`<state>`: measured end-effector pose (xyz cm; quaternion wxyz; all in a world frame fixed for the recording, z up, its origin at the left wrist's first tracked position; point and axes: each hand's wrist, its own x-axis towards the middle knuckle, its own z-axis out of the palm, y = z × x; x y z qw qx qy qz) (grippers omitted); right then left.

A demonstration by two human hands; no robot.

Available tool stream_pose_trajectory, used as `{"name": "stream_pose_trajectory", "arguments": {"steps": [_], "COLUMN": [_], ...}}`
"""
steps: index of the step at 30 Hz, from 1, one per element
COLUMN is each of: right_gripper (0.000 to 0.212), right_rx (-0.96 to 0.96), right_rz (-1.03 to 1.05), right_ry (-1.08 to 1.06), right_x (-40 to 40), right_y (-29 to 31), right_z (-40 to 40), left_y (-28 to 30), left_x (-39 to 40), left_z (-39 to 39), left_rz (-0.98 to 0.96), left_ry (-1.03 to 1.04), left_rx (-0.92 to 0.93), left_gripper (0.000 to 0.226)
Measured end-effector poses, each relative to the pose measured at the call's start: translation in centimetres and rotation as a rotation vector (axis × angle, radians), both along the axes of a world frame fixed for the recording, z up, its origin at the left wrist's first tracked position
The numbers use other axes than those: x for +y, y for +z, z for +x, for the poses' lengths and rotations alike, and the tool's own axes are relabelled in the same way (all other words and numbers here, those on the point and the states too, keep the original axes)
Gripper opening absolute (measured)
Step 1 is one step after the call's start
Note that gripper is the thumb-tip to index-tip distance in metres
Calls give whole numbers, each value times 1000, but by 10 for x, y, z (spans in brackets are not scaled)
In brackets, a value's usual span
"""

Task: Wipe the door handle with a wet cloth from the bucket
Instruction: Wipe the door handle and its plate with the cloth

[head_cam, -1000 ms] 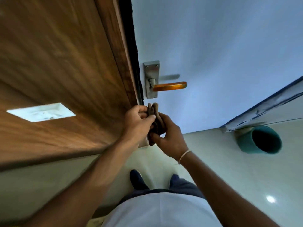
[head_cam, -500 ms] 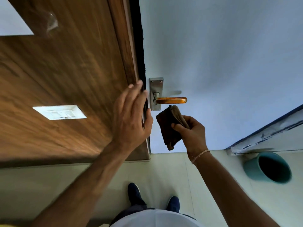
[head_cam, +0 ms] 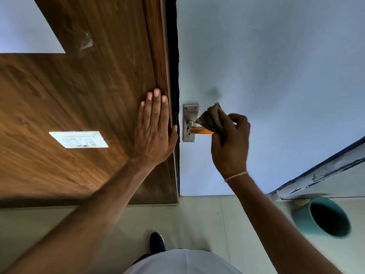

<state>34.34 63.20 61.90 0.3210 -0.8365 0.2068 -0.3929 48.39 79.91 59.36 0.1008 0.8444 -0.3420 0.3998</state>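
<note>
While the right hand [head_cam: 230, 143] pinches a bunched brown cloth [head_cam: 210, 118] over the amber lever door handle [head_cam: 200, 131], the left hand [head_cam: 155, 128] lies flat and spread on the wooden panel [head_cam: 83, 95] beside it — bracing, probably — with the teal bucket [head_cam: 324, 218] below-right.

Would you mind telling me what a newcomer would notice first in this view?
Probably the right hand at centre, pressing a brown cloth onto the orange door handle of the pale blue door. Next, the left hand spread flat on the wood panel, and the teal bucket at lower right.
</note>
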Motion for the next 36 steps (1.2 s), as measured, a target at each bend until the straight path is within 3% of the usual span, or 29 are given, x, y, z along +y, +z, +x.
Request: {"name": "stream_pose_trajectory", "arguments": {"steps": [3, 8, 14, 22, 28, 33, 36], "right_gripper": [64, 60, 58, 52, 54, 56, 59], "right_rx": [56, 341, 321, 361, 321, 371, 371], "right_rz": [-263, -629, -533, -591, -479, -600, -593], "right_ry": [76, 176, -24, 71, -92, 68, 87], "right_x": [-1, -2, -30, 7, -36, 10, -8], "right_y": [-29, -82, -78, -70, -71, -63, -67], "right_z": [29, 47, 28, 55, 32, 52, 45], "left_y": [0, -6, -12, -17, -18, -18, -18], "left_x": [0, 3, 0, -5, -3, -2, -2], "left_z": [2, 7, 10, 12, 14, 16, 16], "left_rz": [-50, -56, -64, -89, -95, -88, -102], "left_ry": [-52, -68, -76, -79, -86, -72, -76], "left_rx": [-5, -18, -36, -29, -18, -25, -28], "left_gripper": [79, 75, 77, 79, 76, 76, 76]}}
